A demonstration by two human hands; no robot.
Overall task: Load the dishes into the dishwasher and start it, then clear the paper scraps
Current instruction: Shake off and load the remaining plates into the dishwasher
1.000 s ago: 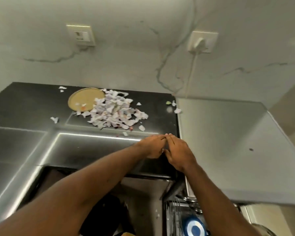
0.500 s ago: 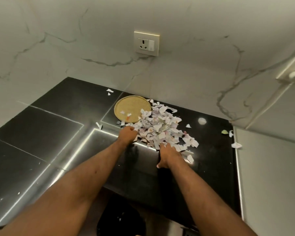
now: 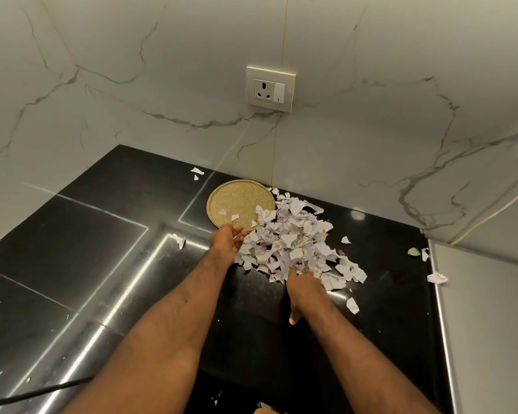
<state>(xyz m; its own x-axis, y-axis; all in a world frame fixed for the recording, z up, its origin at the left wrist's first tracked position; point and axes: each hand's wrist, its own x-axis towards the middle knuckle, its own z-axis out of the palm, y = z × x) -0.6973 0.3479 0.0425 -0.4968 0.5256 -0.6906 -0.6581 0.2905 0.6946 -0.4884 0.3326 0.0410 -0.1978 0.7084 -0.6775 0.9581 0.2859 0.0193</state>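
Note:
A heap of torn white paper scraps lies on the black countertop, spilling over the right edge of a round gold plate. My left hand rests at the heap's left edge with fingers spread against the scraps. My right hand lies at the heap's near edge, fingers tucked under the paper, thumb pointing back toward me. Neither hand plainly grips anything.
Stray scraps lie apart: two by the back wall, one on the left, several at the right near a pale green bit. A grey appliance top adjoins on the right. A wall socket sits above.
The view swung left from the appliance top toward the scrap heap. Both hands moved from the counter's front edge to the heap, one on each side of it.

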